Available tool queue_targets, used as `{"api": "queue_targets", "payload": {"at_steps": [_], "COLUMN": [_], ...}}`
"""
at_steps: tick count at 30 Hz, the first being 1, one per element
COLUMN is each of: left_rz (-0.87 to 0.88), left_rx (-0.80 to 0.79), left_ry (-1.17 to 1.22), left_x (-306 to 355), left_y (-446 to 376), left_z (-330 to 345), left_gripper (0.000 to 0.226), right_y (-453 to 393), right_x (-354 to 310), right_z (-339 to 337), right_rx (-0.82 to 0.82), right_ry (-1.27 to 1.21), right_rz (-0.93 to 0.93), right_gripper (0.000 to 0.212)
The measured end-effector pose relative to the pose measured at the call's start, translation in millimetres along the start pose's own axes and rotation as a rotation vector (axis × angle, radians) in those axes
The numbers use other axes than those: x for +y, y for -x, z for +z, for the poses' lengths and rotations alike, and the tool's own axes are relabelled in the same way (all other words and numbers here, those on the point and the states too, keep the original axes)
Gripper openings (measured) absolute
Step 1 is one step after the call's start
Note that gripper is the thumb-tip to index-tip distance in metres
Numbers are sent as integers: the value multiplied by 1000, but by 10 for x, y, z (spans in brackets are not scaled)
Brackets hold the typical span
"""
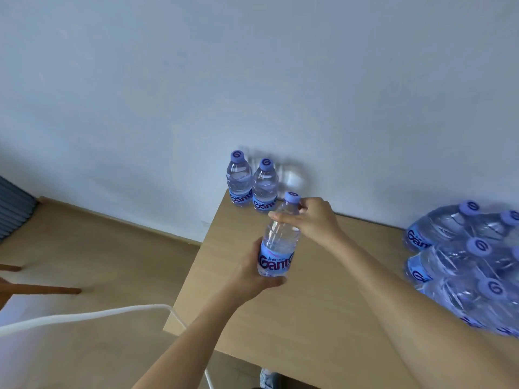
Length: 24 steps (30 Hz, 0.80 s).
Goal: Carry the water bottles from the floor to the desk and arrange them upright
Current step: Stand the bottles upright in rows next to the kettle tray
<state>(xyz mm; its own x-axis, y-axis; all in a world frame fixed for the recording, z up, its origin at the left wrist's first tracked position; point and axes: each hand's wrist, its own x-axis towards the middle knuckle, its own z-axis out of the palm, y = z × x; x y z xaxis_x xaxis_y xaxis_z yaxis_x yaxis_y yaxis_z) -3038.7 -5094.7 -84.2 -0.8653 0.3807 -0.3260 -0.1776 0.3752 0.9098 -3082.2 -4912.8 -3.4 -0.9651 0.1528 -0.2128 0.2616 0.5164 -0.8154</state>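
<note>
Pale wall (pixel 168 80) behind, wood floor (pixel 98 248) at left, with a white chair frame (pixel 84 314) near the surface's edge. Light wood surface (pixel 323 304) runs right from there.

Two bottles (pixel 252 183) stand upright in the surface's far left corner, touching each other, close to the wall.

Third bottle (pixel 279 242) is mid-surface, just in front of that pair, tilted slightly, base hidden by fingers, so can't tell if it's touching down. Left hand (pixel 252 272) grips it around the label. Right hand (pixel 311 220) pinches the neck just under the cap.

Far right: shrink-wrapped pack of bottles (pixel 471 265) sits on the surface, leaning, caps toward camera.

Step, as I read it: placing bottle three next to the pair. Next move calls for straightening it, setting the base flat beside the second bottle without knocking it, then letting go with both hands. The pack likely gets unpacked after.
</note>
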Motion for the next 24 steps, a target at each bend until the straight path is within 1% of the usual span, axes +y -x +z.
{"api": "queue_targets", "payload": {"at_steps": [1, 3, 6, 11, 13, 16, 19, 24], "left_rz": [16, -1, -9, 16, 17, 37, 55, 66], "left_rx": [-16, -51, -133, -235, -269, -286, -283, -262], "left_ry": [-6, 12, 5, -22, -27, -37, -27, -29], "left_x": [10, 54, 172, 356, 437, 593, 692, 787], "left_y": [2, 18, 61, 235, 336, 492, 626, 889], "left_z": [87, 234, 463, 884, 1083, 1437, 1783, 2397], "left_gripper": [83, 72, 72, 72, 71, 70, 70, 68], "right_y": [50, 147, 366, 806, 979, 1252, 1513, 1981], "right_x": [33, 90, 211, 486, 605, 778, 924, 1289], "right_z": [-84, -216, -440, -755, -875, -1123, -1366, -1756], "right_rx": [21, 67, 140, 186, 190, 205, 222, 266], "right_ry": [19, 74, 115, 155, 120, 29, -23, -28], "right_rz": [8, 17, 43, 52, 62, 82, 60, 22], "right_gripper": [77, 76, 65, 62, 58, 57, 54, 60]}}
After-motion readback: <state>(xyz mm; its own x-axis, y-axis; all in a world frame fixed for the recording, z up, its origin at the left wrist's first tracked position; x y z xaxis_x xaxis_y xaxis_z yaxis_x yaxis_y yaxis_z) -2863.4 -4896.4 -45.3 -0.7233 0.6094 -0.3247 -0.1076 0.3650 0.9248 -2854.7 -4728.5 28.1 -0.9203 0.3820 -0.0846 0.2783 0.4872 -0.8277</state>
